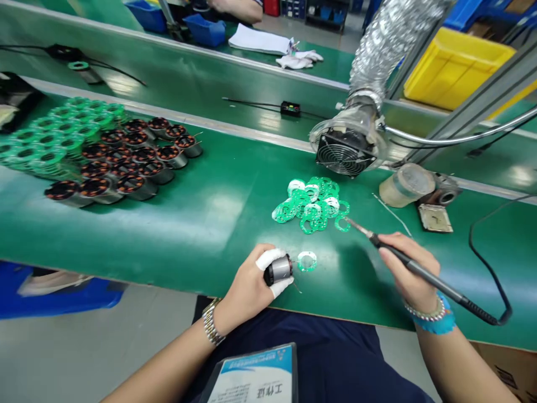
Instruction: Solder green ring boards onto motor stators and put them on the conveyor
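Motor stator (278, 269): held on its side at the near edge of the bench, close to the middle of that edge; its long axis runs left to right, the open end facing right.
Left hand (251, 288): closed around the stator; thumb and forefinger, both in white finger cots (271, 258), are pinched on the metal body from above and below.
Green ring board (307, 261): laid flat on the bench just beside the stator's right end; whether the two touch cannot be told.
Soldering iron (419, 272): held like a pen in the right hand; its long axis runs from lower right up to upper left, the tip pointing at the pile of boards.
Right hand (409, 271): fingers pressed together around the black handle; it lies to the right of the stator, well apart from it.
Key relation: the single ring board lies between the two hands, nearer the left hand; the iron tip lies above and to the right of it.
Pile of ring boards (312, 204): heaped beyond the single board, toward the middle of the bench.
Fume extractor fan (344, 151): set at the far edge, facing the pile.
Stator stock (126, 162): ranked in rows toward the left end of the bench, with green boards stacked beside them.
Cord (490, 268): looped from the iron's handle across the right end.
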`<state>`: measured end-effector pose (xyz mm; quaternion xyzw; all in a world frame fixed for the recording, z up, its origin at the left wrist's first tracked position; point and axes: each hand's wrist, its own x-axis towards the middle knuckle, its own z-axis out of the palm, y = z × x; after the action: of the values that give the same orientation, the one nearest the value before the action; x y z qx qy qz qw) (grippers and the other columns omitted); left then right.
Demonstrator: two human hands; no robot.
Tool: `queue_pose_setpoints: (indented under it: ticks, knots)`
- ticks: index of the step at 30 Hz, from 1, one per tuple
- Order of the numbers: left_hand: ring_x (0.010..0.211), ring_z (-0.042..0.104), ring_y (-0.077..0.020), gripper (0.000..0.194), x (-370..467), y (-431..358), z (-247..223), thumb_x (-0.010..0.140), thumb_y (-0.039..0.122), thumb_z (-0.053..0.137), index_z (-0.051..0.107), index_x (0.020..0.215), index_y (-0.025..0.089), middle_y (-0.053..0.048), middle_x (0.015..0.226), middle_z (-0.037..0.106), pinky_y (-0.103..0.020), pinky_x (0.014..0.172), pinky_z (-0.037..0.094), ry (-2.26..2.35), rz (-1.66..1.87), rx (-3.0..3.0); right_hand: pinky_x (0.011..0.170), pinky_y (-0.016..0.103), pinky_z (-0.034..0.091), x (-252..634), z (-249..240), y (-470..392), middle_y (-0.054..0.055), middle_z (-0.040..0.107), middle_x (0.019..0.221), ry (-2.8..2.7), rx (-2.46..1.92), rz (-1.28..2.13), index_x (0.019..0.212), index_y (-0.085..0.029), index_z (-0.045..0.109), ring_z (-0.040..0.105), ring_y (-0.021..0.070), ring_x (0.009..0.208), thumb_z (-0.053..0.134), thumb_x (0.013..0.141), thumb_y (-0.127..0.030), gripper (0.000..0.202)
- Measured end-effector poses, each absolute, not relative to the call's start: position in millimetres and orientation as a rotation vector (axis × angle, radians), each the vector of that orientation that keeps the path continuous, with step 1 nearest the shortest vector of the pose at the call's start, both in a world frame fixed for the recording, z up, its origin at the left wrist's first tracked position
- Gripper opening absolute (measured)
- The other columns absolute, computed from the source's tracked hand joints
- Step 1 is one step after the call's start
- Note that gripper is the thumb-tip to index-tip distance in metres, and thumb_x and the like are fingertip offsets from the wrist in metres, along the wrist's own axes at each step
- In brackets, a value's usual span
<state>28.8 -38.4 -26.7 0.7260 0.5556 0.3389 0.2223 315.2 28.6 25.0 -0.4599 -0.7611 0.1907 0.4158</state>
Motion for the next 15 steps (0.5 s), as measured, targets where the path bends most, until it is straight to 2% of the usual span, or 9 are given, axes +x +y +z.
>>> queue_pose_setpoints:
  ticks: [6,15]
  knots:
    - [0.085,0.058,-0.0187,0.041,28,-39,-29,0.073,0.022,0.066,0.045,0.108,0.02,-0.007,0.1,0.053,-0.033,0.074,0.051,1.538,0.944,2.027,0.083,0.039,0.048,367,23,86,0.008,0.067,0.095,-1.614,-1.358,-0.254,0.103,-0.019,0.064,0.061,0.0221,0.089,0.058,0.081,-0.028,0.025]
    - [0.084,0.059,-0.019,0.038,30,-39,-26,0.071,0.021,0.067,0.048,0.104,0.019,-0.007,0.098,0.054,-0.033,0.073,0.052,1.562,0.947,2.034,0.083,0.038,0.048,388,8,114,0.01,0.066,0.097,-1.741,-1.436,-0.241,0.104,-0.017,0.064,0.061,0.0223,0.09,0.055,0.081,-0.033,0.029]
